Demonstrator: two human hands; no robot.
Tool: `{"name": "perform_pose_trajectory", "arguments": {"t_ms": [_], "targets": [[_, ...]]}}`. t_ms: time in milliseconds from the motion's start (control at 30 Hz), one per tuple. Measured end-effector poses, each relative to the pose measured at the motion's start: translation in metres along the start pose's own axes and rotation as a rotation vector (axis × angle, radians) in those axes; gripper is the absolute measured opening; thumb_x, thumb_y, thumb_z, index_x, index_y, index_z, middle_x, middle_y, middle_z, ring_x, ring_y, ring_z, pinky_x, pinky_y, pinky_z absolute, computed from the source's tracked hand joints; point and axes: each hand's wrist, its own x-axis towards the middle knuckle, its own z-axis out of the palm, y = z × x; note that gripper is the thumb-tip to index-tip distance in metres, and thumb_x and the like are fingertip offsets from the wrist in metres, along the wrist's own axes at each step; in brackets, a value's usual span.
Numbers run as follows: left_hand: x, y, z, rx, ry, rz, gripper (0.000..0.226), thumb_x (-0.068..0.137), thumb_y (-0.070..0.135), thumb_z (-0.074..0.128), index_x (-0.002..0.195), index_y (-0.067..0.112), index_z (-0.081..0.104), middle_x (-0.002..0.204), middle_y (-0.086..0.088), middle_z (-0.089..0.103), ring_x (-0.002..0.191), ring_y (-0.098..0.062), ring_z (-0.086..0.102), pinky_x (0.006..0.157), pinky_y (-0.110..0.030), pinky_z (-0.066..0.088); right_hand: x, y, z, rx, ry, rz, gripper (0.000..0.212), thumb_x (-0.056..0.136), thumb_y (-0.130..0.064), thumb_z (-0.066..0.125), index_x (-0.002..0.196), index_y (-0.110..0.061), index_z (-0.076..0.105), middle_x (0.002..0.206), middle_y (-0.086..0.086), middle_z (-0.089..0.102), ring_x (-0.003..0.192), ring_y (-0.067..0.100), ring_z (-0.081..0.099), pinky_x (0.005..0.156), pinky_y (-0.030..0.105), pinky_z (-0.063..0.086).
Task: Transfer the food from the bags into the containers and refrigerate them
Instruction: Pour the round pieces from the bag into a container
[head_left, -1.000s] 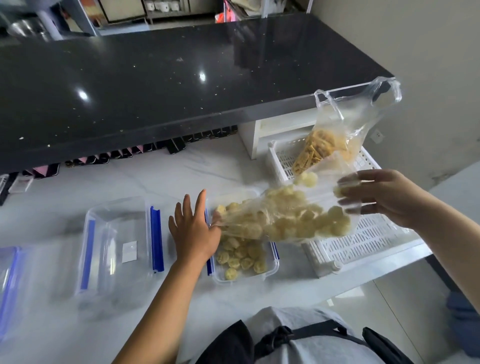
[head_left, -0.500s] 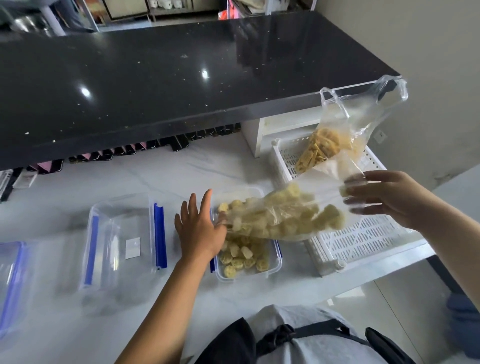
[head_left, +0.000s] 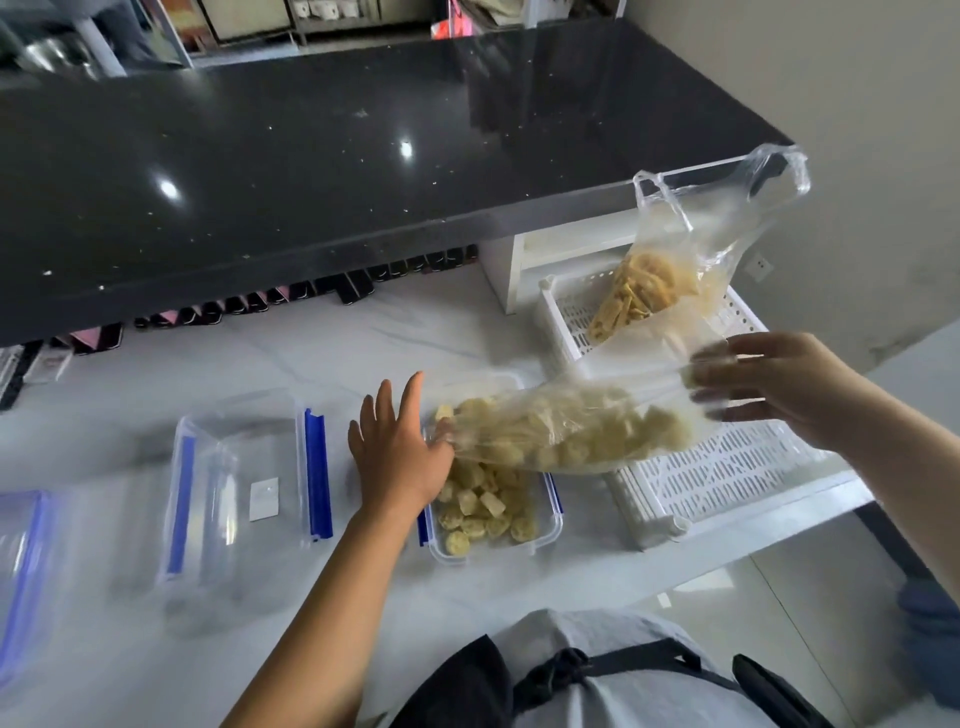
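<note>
Lift the bag (head_left: 524, 415) of pale pieces (head_left: 639, 431) higher by its closed end, pinched in the right hand (head_left: 769, 384), and hold its mouth low over the part-filled container (head_left: 551, 527) on the counter (head_left: 363, 353), guarding that mouth with the straight-fingered left hand (head_left: 400, 457) against spills past the rim.

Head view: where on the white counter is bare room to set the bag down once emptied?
Bare counter lies behind the empty container and the filling container under the tilted bag, up to the black shelf. Crowded: the left hand fills the gap between containers; the white crate holds a second bag.
</note>
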Motion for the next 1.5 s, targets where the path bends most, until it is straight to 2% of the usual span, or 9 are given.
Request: {"name": "perform_pose_trajectory", "arguments": {"t_ms": [167,333,533,633,767,900,1067,1300,1500], "targets": [[0.000,0.000,-0.001,-0.038,0.026,0.007,0.069,0.095,0.033,0.054,0.154,0.037,0.019,0.166,-0.006,0.014,0.153,-0.029,0.009,0.123,-0.051,0.008,0.002,-0.012,-0.003,0.053,-0.010,-0.037,0.029,0.076,-0.006,0.075,0.104,0.000,0.071,0.096,0.021,0.075,0.083,0.031,0.074,0.077,0.044,0.062],[-0.002,0.000,0.000,-0.022,-0.002,0.002,0.078,0.087,0.022,0.055,0.154,0.036,0.017,0.166,-0.007,0.014,0.152,-0.030,0.009,0.122,-0.053,0.009,0.001,-0.013,0.001,-0.007,-0.005,-0.034,0.034,0.070,-0.011,0.079,0.101,-0.001,0.072,0.093,0.021,0.075,0.080,0.029,0.074,0.074,0.043,0.062],[-0.005,-0.002,0.006,-0.028,0.018,-0.007,0.064,0.097,0.030,0.050,0.154,0.036,0.020,0.165,-0.007,0.016,0.152,-0.030,0.011,0.122,-0.053,0.010,-0.007,-0.018,0.007,-0.086,-0.013,-0.072,0.041,0.063,-0.017,0.081,0.100,-0.001,0.073,0.088,0.019,0.076,0.075,0.026,0.074,0.073,0.041,0.062],[-0.005,0.000,0.007,-0.037,0.044,-0.004,0.059,0.100,0.031,0.047,0.153,0.034,0.023,0.165,-0.007,0.018,0.151,-0.031,0.013,0.122,-0.053,0.011,-0.009,-0.027,0.005,-0.007,-0.038,-0.116,0.034,0.067,-0.012,0.078,0.099,-0.001,0.072,0.090,0.020,0.075,0.079,0.030,0.074,0.075,0.044,0.062],[-0.006,0.003,0.007,0.010,-0.012,-0.019,0.069,0.094,0.020,0.047,0.155,0.034,0.017,0.166,-0.008,0.012,0.152,-0.032,0.009,0.122,-0.052,0.009,-0.010,-0.026,0.008,-0.093,-0.011,-0.116,0.038,0.064,-0.014,0.081,0.099,-0.002,0.073,0.088,0.019,0.076,0.074,0.025,0.075,0.073,0.041,0.063],[-0.009,0.006,0.006,-0.005,-0.007,-0.012,0.076,0.090,0.015,0.049,0.156,0.034,0.016,0.166,-0.007,0.009,0.153,-0.031,0.005,0.123,-0.051,0.005,-0.011,-0.034,0.003,0.010,-0.066,-0.128,0.030,0.072,-0.007,0.076,0.100,0.000,0.071,0.091,0.021,0.075,0.081,0.031,0.074,0.077,0.043,0.062],[-0.011,0.006,0.006,-0.005,-0.028,-0.018,0.080,0.089,0.012,0.049,0.156,0.036,0.013,0.167,-0.006,0.006,0.153,-0.029,0.001,0.124,-0.049,0.002,-0.010,-0.028,0.006,-0.116,0.008,-0.131,0.035,0.067,-0.012,0.083,0.098,-0.002,0.073,0.087,0.020,0.075,0.072,0.022,0.074,0.067,0.034,0.063],[-0.014,0.007,0.003,-0.045,-0.029,-0.010,0.078,0.092,0.015,0.049,0.156,0.037,0.010,0.167,-0.005,0.002,0.153,-0.028,-0.003,0.123,-0.049,-0.001,-0.018,-0.026,0.001,-0.131,-0.022,-0.144,0.035,0.065,-0.013,0.082,0.097,-0.004,0.073,0.088,0.018,0.076,0.081,0.031,0.074,0.079,0.044,0.061],[-0.029,0.002,0.011,-0.081,0.090,0.087,0.066,0.093,0.008,0.051,0.153,0.028,0.031,0.163,-0.010,0.023,0.151,-0.032,0.015,0.122,-0.052,0.013,-0.028,-0.017,0.005,-0.064,-0.113,-0.148,0.041,0.067,-0.017,0.084,0.103,-0.001,0.071,0.094,0.021,0.075,0.090,0.038,0.073,0.079,0.044,0.061]]}}
